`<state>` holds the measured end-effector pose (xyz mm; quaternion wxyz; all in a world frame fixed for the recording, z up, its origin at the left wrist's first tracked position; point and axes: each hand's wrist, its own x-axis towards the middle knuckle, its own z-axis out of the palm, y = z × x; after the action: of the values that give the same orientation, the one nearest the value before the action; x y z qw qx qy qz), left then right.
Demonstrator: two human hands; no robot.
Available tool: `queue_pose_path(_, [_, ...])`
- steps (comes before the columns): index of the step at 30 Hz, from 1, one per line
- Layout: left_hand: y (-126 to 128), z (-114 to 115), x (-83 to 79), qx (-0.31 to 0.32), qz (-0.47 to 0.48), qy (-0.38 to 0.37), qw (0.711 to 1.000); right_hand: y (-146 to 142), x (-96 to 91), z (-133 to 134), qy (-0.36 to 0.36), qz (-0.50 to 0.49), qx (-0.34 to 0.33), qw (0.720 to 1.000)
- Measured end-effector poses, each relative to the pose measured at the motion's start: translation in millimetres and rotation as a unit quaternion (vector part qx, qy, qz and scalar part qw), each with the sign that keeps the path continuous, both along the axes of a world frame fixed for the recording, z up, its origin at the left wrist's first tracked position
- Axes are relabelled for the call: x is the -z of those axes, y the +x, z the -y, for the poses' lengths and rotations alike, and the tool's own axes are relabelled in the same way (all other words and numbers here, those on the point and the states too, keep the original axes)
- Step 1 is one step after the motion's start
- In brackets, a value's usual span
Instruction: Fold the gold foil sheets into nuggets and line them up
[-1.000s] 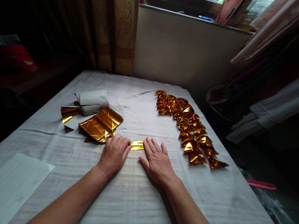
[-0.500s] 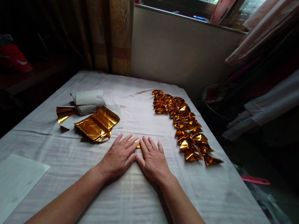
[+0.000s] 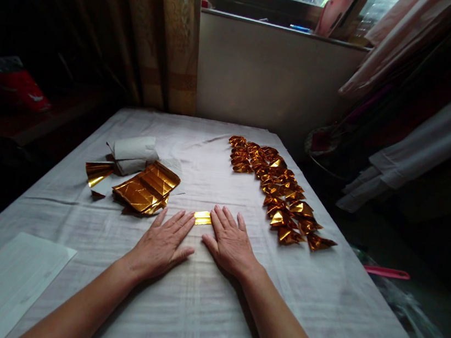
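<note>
A narrow folded strip of gold foil paper [image 3: 203,217] lies flat on the white cloth-covered table [image 3: 198,309]. My left hand [image 3: 162,244] is pressed flat on the cloth with fingers stretched out, its fingertips at the strip's left end. My right hand [image 3: 230,242] lies flat too, fingers spread, covering the strip's right end. Neither hand grips anything. A stack of gold foil sheets [image 3: 145,192] sits just left of my left hand. Several folded gold foil pieces [image 3: 278,192] run in a double row to the right of my right hand.
A white paper roll [image 3: 132,152] and a loose gold foil scrap [image 3: 96,172] lie at the left behind the stack. A white sheet [image 3: 2,286] rests at the near left corner. A curtain [image 3: 164,33] and a window sill [image 3: 286,26] stand beyond the table.
My left hand slid left and back from the centre, uncovering the strip's middle. Half a second ago both hands met over it; a second ago the left fingers were curled at its left end.
</note>
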<state>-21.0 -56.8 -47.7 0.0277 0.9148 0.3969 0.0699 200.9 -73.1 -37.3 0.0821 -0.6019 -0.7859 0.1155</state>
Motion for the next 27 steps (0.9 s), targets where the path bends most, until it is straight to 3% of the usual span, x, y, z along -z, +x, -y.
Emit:
queue_pose_path(7, [-9, 9, -6.4, -0.015, 0.015, 0.029, 0.999, -1, 4.1, 1, 0.023, -0.003, 0.003, 1.0])
queue_pose_path(11, [6, 5, -19.5, -0.057, 0.046, 0.043, 0.996, -2, 5.2, 1, 0.054, -0.013, 0.009, 0.998])
queue_pose_path(16, [31, -9, -33.9, -0.141, 0.041, 0.008, 0.989, 1, 3.8, 0, 0.081, -0.045, 0.013, 0.996])
queue_pose_path(27, [49, -18, -32.4, -0.17, 0.07, -0.034, 0.982, 8, 3.4, -2, 0.101, -0.109, 0.002, 0.989])
